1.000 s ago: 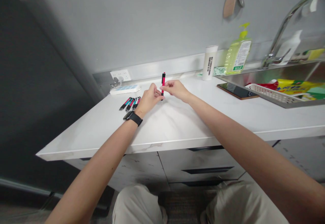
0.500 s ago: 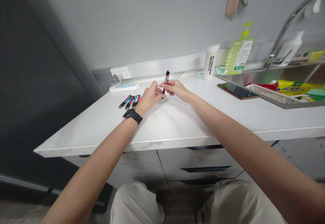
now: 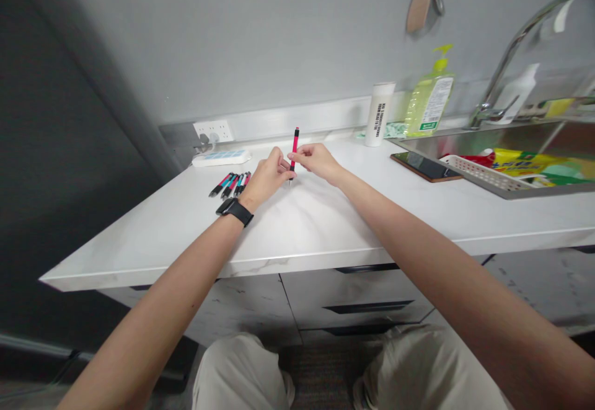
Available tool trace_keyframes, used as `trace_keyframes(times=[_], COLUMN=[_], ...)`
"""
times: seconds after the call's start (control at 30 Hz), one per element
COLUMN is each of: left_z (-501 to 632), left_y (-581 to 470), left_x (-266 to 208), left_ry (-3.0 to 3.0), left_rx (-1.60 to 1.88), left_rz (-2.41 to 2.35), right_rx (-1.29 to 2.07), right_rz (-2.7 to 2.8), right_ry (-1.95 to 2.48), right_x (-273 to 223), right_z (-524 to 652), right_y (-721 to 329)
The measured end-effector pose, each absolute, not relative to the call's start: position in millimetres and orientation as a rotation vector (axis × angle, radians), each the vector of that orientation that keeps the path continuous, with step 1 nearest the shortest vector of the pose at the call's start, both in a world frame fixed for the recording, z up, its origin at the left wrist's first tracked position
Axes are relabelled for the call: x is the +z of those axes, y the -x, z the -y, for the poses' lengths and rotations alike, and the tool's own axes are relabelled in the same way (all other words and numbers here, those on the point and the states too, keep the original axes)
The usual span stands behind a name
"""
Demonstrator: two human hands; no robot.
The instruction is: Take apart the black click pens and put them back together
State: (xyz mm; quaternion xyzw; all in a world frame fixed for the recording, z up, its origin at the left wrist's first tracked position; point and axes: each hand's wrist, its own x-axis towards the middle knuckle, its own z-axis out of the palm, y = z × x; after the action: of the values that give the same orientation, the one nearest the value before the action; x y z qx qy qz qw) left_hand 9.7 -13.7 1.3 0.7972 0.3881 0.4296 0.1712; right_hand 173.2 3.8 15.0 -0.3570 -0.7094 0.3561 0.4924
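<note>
A red and black pen (image 3: 295, 143) stands nearly upright above the counter, its point facing down. My left hand (image 3: 269, 174), with a black watch (image 3: 235, 211) on its wrist, is closed on the lower part of the pen. Higher up the barrel, the thumb and fingers of my right hand (image 3: 317, 160) pinch it from the other side. Several pens (image 3: 230, 185) in red, teal, white and black lie side by side left of my left hand, which partly covers them.
Behind the pens are a white power strip (image 3: 220, 158) and a wall socket (image 3: 214, 131). To the right are a white bottle (image 3: 380, 115), a yellow-green pump bottle (image 3: 430, 103), a phone (image 3: 425, 167) and a sink (image 3: 569, 137) with a perforated white tray (image 3: 486, 173).
The pen has turned about its length: its plain red side faces me now, where a printed, darker side showed before. Both hands keep their hold. The whole view has shifted slightly.
</note>
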Motion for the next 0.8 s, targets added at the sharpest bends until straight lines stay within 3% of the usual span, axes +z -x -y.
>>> trace_keyframes(times=[0.27,0.47,0.8], left_z=[14.7,18.3,12.6], left_y=[-11.0,-11.9,-9.4], left_x=[2.3,4.4,0.8], left_ry=[-2.242,-2.254,-2.234], left_rx=[1.230,1.232,1.209], left_rz=[-1.101,-1.109,-1.103], right_rx=[0.993,0.870,0.940], right_rz=[1.715,1.701,1.709], right_ry=[0.747,0.839,0.806], right_x=[15.0,10.0,16.3], right_z=[-2.9,-11.9,-2.0], right_y=[-172.7,-172.9,-172.6])
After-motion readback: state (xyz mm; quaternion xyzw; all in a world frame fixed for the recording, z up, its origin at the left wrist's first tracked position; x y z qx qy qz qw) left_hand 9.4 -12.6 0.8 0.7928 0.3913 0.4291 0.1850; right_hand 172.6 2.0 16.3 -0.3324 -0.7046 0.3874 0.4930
